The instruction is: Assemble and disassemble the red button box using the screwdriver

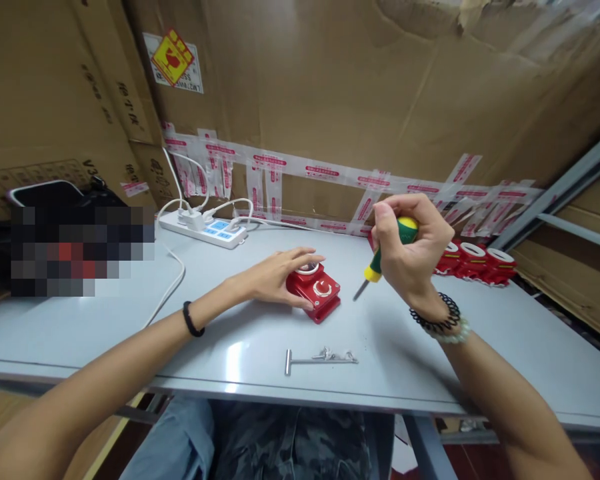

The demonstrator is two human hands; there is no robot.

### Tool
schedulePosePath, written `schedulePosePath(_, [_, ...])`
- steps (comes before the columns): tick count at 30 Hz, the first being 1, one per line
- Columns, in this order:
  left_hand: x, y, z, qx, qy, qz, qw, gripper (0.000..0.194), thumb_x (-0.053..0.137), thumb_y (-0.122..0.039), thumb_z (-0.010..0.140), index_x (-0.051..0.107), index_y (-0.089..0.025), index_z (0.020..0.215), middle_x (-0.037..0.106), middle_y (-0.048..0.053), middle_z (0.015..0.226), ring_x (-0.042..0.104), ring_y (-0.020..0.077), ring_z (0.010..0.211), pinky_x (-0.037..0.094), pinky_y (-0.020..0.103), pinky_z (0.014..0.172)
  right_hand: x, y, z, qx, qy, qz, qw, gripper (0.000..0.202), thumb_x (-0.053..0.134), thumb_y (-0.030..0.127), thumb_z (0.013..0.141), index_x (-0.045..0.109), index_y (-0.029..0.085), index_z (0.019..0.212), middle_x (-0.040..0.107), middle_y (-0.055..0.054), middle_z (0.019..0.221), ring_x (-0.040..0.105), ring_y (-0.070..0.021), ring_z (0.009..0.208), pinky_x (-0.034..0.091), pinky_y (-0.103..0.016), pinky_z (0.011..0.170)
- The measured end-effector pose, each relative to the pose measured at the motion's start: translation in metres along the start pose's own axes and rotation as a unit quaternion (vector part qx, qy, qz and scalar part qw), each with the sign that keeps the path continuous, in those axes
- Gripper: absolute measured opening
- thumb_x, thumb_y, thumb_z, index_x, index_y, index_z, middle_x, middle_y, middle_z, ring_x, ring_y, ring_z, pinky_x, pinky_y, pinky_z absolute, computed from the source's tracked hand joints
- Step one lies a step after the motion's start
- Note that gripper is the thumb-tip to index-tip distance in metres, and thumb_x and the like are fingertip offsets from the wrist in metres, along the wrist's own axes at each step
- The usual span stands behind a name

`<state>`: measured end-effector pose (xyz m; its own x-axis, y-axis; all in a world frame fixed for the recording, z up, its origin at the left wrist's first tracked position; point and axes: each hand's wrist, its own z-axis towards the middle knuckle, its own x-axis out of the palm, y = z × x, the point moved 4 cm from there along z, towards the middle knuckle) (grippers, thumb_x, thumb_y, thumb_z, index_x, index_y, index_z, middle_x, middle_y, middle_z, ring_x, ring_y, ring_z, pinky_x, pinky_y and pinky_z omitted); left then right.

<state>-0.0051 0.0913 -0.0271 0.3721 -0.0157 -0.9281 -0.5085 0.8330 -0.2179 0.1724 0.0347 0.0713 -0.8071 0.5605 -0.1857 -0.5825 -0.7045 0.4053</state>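
My left hand (283, 275) is wrapped round a red device (325, 303) lying on the table, its thumb along the near side and its fingers over the far end. A round white-rimmed part shows beneath those fingers, and a red knob in a pale ring sits on the device's top. In my right hand (413, 250) is a screwdriver (373, 267) with a green and yellow handle. Its metal tip points down to the left, just right of the device and apart from it. Nearer me lie a T-shaped metal tool (305, 361) and several small screws (327, 354).
A white power strip (205, 227) with plugs and cables stands at the back left. Several more red devices (475, 260) line up at the back right. Cardboard (305, 87) walls the far side of the white table (130, 347). A metal frame (555, 180) rises on the right.
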Motion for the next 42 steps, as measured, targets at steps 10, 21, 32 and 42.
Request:
schedulePosePath(10, [0.007, -0.017, -0.004, -0.084, -0.051, 0.007, 0.995, 0.078, 0.059, -0.078, 0.063, 0.053, -0.022, 0.117, 0.05, 0.006, 0.097, 0.052, 0.0194, 0.074, 0.043, 0.037, 0.076, 0.025, -0.018, -0.007, -0.038, -0.045, 0.002, 0.998, 0.011, 0.047, 0.029, 0.09, 0.049, 0.021, 0.082, 0.052, 0.004, 0.066, 0.052, -0.0082, 0.055, 0.043, -0.023, 0.054])
schedulePosePath(21, [0.014, -0.023, -0.003, -0.1, -0.093, 0.028, 0.99, 0.075, 0.056, -0.078, 0.064, 0.054, -0.021, 0.112, 0.051, 0.006, 0.095, 0.052, 0.0217, 0.078, 0.043, 0.039, 0.076, 0.033, -0.025, 0.001, -0.016, 0.02, -0.059, 0.998, 0.016, 0.045, 0.03, 0.089, 0.049, 0.02, 0.078, 0.053, 0.003, 0.068, 0.05, -0.0102, 0.062, 0.041, -0.024, 0.062])
schedulePosePath(32, [0.014, -0.031, -0.005, -0.118, -0.096, 0.058, 0.987, 0.074, 0.054, -0.079, 0.066, 0.054, -0.02, 0.11, 0.052, 0.006, 0.093, 0.052, 0.0232, 0.079, 0.041, 0.039, 0.076, 0.028, -0.004, 0.013, 0.007, 0.216, -0.45, 0.867, 0.038, 0.041, 0.048, 0.088, 0.056, 0.015, 0.079, 0.058, -0.01, 0.061, 0.054, -0.0213, 0.057, 0.031, -0.03, 0.052])
schedulePosePath(42, [0.016, -0.028, -0.004, -0.091, -0.122, 0.037, 0.988, 0.07, 0.057, -0.077, 0.065, 0.056, -0.02, 0.104, 0.051, 0.005, 0.088, 0.049, 0.0202, 0.073, 0.043, 0.036, 0.073, 0.033, -0.012, 0.034, -0.007, 0.442, -0.243, 0.863, 0.014, 0.05, 0.034, 0.087, 0.051, 0.02, 0.089, 0.06, 0.0, 0.07, 0.052, -0.0139, 0.059, 0.035, -0.026, 0.055])
